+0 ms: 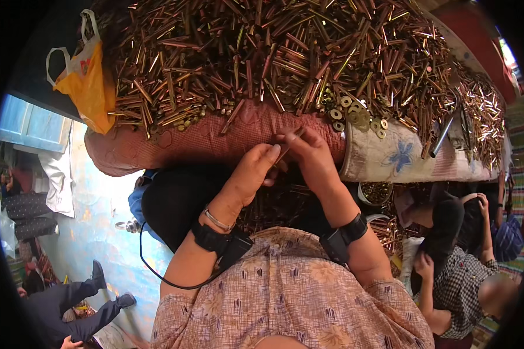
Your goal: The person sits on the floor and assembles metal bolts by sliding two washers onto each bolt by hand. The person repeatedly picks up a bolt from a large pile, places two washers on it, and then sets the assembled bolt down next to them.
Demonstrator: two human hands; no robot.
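Observation:
My left hand (251, 173) is closed on a slim copper-coloured metal tube (282, 155), thumb along its side. The fingers of my right hand (315, 156) pinch the upper end of the same tube, partly hiding it. Both hands are in front of a red cloth-covered bolster (198, 138) at the table's near edge. Beyond it spreads a big heap of similar metal tubes (244, 58). Flat round washers (360, 119) lie just past my right hand, and small brass-coloured nuts (183, 125) sit along the heap's near edge to the left.
A yellow plastic bag (87, 87) stands at the heap's left. A metal pipe (442, 136) rests on the floral cloth (370, 154) at the right. Below the table edge is a bucket of small parts (375, 193). One person (463, 279) sits at my right; another's legs (90, 302) stretch out at lower left.

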